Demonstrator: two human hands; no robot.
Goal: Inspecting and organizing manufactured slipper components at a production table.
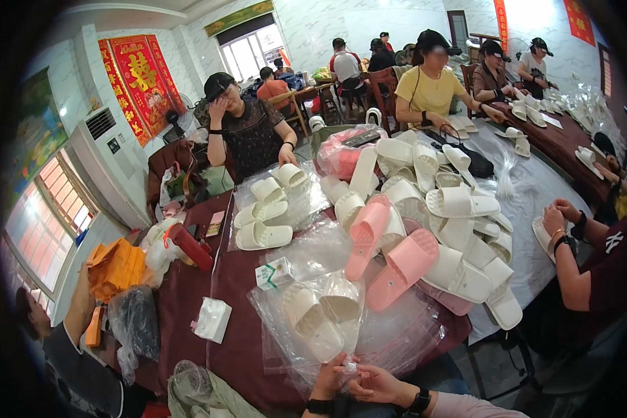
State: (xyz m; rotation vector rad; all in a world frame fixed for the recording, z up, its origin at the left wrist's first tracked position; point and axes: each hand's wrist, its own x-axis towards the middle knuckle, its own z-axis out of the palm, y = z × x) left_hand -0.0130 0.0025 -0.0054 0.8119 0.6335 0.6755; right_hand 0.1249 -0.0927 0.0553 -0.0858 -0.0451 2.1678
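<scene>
While white slippers [313,317] fill the clear bag [341,334], both hands [352,380] pinch its mouth.

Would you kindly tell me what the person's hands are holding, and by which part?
Both the left hand and the right hand pinch the near open end of a clear plastic bag that contains a pair of white slippers.

Hands [355,380] pinch bagged white slippers [320,313].
</scene>
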